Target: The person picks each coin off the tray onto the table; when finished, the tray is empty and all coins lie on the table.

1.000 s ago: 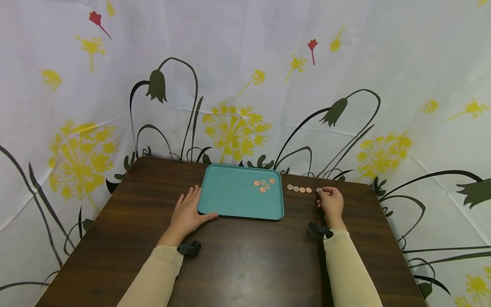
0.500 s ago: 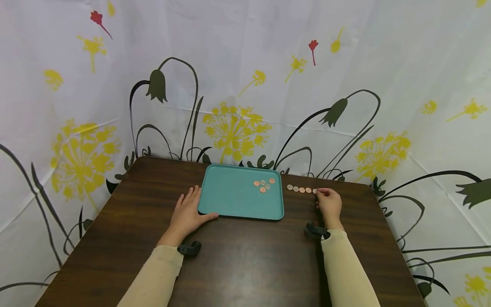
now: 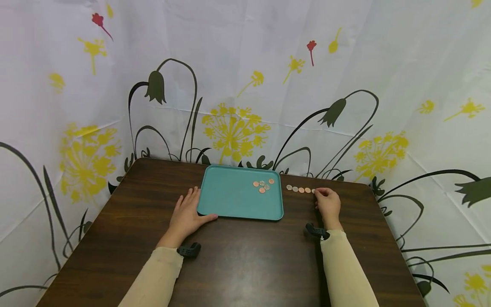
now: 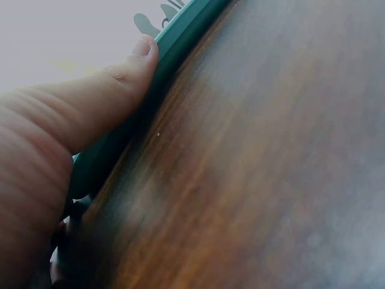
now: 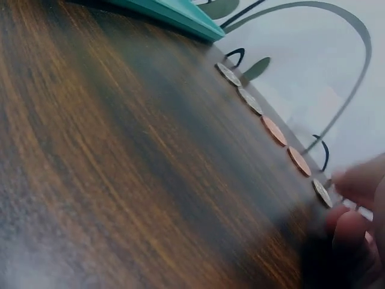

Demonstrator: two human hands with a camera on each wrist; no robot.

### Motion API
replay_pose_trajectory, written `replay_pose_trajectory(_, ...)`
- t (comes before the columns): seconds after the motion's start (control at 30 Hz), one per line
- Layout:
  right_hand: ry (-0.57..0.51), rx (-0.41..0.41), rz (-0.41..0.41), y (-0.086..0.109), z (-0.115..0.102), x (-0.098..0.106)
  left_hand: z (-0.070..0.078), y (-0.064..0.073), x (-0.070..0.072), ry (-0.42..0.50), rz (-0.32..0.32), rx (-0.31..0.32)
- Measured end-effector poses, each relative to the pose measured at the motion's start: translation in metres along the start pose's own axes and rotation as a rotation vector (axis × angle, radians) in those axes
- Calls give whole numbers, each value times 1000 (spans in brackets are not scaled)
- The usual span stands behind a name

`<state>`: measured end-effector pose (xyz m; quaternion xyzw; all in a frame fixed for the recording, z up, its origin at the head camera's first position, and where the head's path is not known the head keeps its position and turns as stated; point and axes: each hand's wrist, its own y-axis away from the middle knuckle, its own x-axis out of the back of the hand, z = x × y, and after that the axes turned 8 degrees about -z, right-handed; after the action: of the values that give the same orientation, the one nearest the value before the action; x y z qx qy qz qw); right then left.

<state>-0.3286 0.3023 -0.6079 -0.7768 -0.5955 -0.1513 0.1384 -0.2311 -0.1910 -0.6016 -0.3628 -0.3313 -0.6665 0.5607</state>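
In the head view, a teal tray (image 3: 234, 200) lies at the table's far side, with several copper and silver coins (image 3: 262, 190) near its right end. My left hand (image 3: 186, 219) rests at its front left corner, fingers spread along the left side, thumb against the front edge (image 4: 171, 45). To the right of the tray runs a row of copper and silver coins (image 3: 301, 190) on the table. At the row's right end, my right hand (image 3: 328, 207) holds a silver coin (image 5: 322, 193) by its edge between thumb and curled fingers, close beside a copper coin (image 5: 299, 161).
A dark brown wooden table (image 3: 253, 264) carries everything. Behind it hangs a white cloth (image 3: 230, 51) with printed flowers, right along the table's far edge. Each wrist wears a black camera band (image 3: 316, 230).
My right hand has slid the silver coin left, from a gap apart up to the end of the row, and then stayed there. The left hand and tray have not moved.
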Motion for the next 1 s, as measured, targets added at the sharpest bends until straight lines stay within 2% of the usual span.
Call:
replay_pose_trajectory(0.13, -82, 3, -4, 2, 1, -2, -3, -5, 3, -14, 2, -1)
replay_pose_trajectory(0.27, -119, -22, -16, 9, 0, -4, -5, -9, 3, -7, -11, -2)
replay_pose_trajectory(0.43, -214, -54, -41, 23, -17, -15, -5, -12, 1, 9, -30, -2)
replay_pose_trajectory(0.5, -245, -20, -60, 29, -29, -26, -4, -14, 3, 11, -31, -6)
replay_pose_trajectory(0.57, -247, 40, -132, 34, -41, -42, -4, -17, 5, 8, -32, -9)
replay_pose_trajectory(0.7, -220, 164, -388, 41, -64, -74, -7, -20, 10, 5, -36, -8)
replay_pose_trajectory(0.8, -168, 193, -547, 41, -75, -91, -10, -24, 12, 11, -37, -9)
replay_pose_trajectory(0.87, -78, 206, -591, 40, -78, -99, -10, -26, 12, 9, -44, -10)
replay_pose_trajectory(1.0, 146, 228, -614, 38, -82, -106, -11, -29, 14, 13, -63, -8)
